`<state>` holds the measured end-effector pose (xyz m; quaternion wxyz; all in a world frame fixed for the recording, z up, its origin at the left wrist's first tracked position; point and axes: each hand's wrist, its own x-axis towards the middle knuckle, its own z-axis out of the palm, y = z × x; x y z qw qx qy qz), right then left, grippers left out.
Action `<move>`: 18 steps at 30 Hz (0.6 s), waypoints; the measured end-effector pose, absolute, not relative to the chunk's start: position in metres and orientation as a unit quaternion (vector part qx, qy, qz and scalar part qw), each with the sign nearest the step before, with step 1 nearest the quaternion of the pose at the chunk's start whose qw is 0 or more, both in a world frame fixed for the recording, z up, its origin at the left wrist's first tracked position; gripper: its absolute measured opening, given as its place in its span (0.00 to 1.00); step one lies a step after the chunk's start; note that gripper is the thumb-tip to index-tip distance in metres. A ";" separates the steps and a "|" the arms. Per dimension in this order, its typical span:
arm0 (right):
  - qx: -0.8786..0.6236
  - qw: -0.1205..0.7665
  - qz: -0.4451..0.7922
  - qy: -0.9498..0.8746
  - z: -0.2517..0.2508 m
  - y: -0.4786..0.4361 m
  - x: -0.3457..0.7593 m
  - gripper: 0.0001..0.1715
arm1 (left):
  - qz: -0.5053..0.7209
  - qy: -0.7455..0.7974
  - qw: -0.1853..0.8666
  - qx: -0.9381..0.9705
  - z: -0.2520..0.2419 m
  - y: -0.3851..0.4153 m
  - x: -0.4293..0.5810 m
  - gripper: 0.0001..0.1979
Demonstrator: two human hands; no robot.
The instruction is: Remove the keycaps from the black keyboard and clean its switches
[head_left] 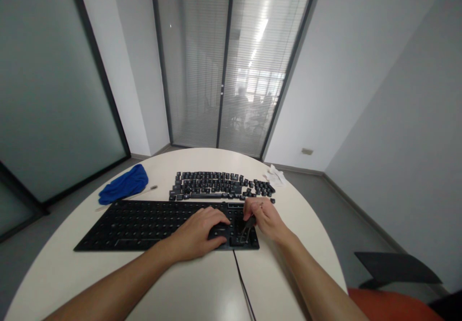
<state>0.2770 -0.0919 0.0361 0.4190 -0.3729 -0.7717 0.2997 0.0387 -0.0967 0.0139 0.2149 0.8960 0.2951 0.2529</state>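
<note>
A black keyboard base (144,222) with its keycaps off lies across the white table. My left hand (198,232) rests on its right half, fingers spread, with thumb and forefinger apart and nothing between them. Over the right end of the base, my right hand (265,217) is closed round a small tool with a dark handle (249,223) and thin wire loops (244,236). The loops point down at the number pad area; whether they touch a key is too small to tell. Loose black keycaps (212,185) lie in rows just behind the base.
A blue cloth (126,184) and a thin brush (144,191) lie at the table's left. Crumpled white tissue (275,175) sits at the back right. A black cable (242,282) runs from the base towards me. A red chair (390,304) stands at the right beyond the table (202,287).
</note>
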 end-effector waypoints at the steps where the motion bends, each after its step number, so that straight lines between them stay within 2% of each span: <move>1: -0.375 0.421 0.308 -0.766 0.036 -0.092 0.277 0.42 | 0.254 0.295 0.216 0.896 0.014 -0.097 0.039 0.16; 6: -0.419 0.445 0.355 -0.707 0.035 -0.092 0.276 0.36 | 0.256 0.298 0.213 0.895 0.013 -0.096 0.039 0.16; 12: -0.392 0.441 0.312 -0.745 0.043 -0.093 0.274 0.37 | 0.261 0.293 0.216 0.894 0.013 -0.096 0.040 0.16; 18: -0.422 0.380 0.443 -0.694 0.039 -0.096 0.270 0.34 | 0.258 0.294 0.216 0.894 0.012 -0.096 0.040 0.17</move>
